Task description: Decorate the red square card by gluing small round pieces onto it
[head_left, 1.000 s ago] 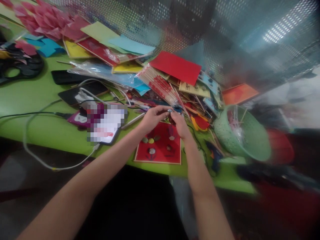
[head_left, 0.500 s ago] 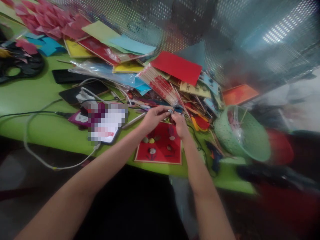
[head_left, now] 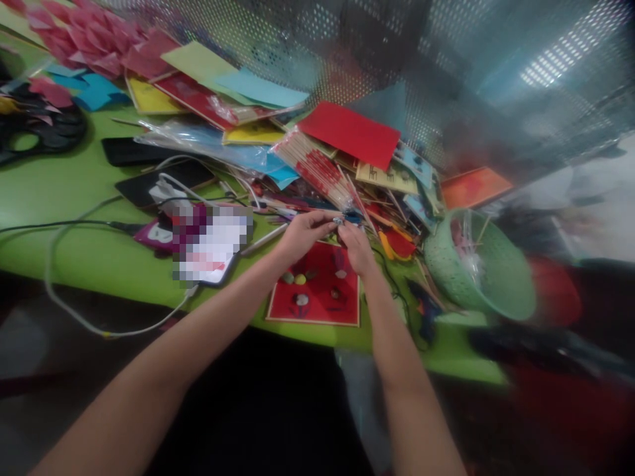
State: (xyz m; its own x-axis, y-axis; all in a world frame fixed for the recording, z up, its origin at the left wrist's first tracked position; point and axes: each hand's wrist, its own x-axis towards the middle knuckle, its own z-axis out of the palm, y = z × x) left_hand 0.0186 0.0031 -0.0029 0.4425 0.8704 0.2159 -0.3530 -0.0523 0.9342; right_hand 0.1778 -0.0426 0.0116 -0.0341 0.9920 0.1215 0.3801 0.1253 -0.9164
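Observation:
My left hand (head_left: 308,233) and my right hand (head_left: 355,246) meet fingertip to fingertip, both closed in a pinch. Between them is a small, pale, shiny piece (head_left: 338,221), too small to make out its kind. Below the hands, a square red board (head_left: 317,308) with a light wooden edge lies near the table's front edge. Stuck or lying on it are several small round pieces, among them a yellow one (head_left: 300,279) and a white one (head_left: 301,299), with dark marks beside them. My wrists hide the board's upper corners.
Left of the hands lie a lit phone (head_left: 218,248) on a white cable and a purple power strip (head_left: 155,237). Behind is a heap of coloured paper, bagged sticks (head_left: 317,165) and cards. At right stand a green basket (head_left: 441,258) and a dark glue gun (head_left: 424,307).
Both hands stay in nearly the same place, still pinching together over the board. The right fingers have shifted very slightly around the small piece.

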